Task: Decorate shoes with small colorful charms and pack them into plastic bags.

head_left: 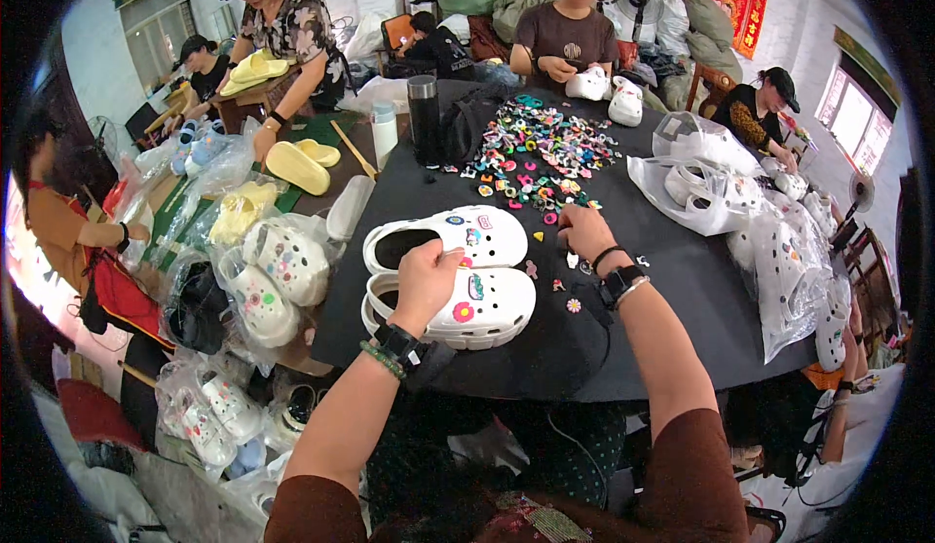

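Two white clogs lie side by side on the black table (682, 280). My left hand (426, 280) grips the nearer clog (492, 304) at its heel opening; that clog carries a pink flower charm and other small charms. The farther clog (467, 234) also has charms pressed into its top. My right hand (584, 231) rests with fingers curled at the near edge of a spread of colourful small charms (545, 149); whether it pinches one cannot be seen. A few loose charms, one a white daisy (574, 305), lie on the cloth between my hands.
Clear bags of white clogs sit at the right (711, 187) and lower left (263, 280). A dark tumbler (423, 119) and a white bottle (385, 132) stand at the table's far left. Several people work around the table; one opposite holds a white clog (587, 83).
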`<state>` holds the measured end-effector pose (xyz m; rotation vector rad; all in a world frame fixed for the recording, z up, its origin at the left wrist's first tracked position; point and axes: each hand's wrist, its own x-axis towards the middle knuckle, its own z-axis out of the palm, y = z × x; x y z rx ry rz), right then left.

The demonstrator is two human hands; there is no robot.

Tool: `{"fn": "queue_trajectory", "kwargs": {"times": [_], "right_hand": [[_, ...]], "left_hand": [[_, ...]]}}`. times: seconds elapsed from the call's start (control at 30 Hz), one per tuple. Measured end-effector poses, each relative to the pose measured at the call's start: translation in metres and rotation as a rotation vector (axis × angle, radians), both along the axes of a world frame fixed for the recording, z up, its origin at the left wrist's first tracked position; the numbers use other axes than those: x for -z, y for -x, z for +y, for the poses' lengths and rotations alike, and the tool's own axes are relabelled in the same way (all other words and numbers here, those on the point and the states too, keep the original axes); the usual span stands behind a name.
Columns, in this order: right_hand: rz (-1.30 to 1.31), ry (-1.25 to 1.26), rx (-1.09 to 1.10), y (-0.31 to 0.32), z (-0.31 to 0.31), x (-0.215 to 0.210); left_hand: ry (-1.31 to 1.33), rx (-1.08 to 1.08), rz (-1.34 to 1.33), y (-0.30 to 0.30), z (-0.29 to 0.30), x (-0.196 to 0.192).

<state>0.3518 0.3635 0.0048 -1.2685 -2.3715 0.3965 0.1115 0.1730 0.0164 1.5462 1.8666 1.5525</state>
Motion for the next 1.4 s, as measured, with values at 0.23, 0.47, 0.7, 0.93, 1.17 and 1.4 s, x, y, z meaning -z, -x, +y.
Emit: {"fn": "queue_trajectory", "kwargs": {"times": [0.23,0.47,0.7,0.93,1.17,1.4], "right_hand": [[0.177,0.032,-0.186,-0.005,-0.048,-0.057],[0.234,0.072,-0.393,0.001,-0.101,-0.074],[0.259,0.129,-0.454,0.015,-0.129,-0.067],[0.254,0.075,-0.481,0.025,-0.123,-0.055],[0.213,0.112,-0.474,0.034,-0.119,-0.062],[0.223,0.124,-0.478,0.052,-0.114,-0.057]], "left_hand": [[-0.008,-0.01,0.069,0.004,0.003,-0.006],[0.185,0.033,0.014,0.01,0.003,-0.025],[0.091,-0.044,0.315,0.029,-0.021,-0.039],[-0.116,-0.107,0.462,0.006,-0.073,-0.048],[0.337,0.08,0.219,0.001,-0.057,-0.048],[0.496,0.074,0.281,0.007,-0.029,-0.035]]}}
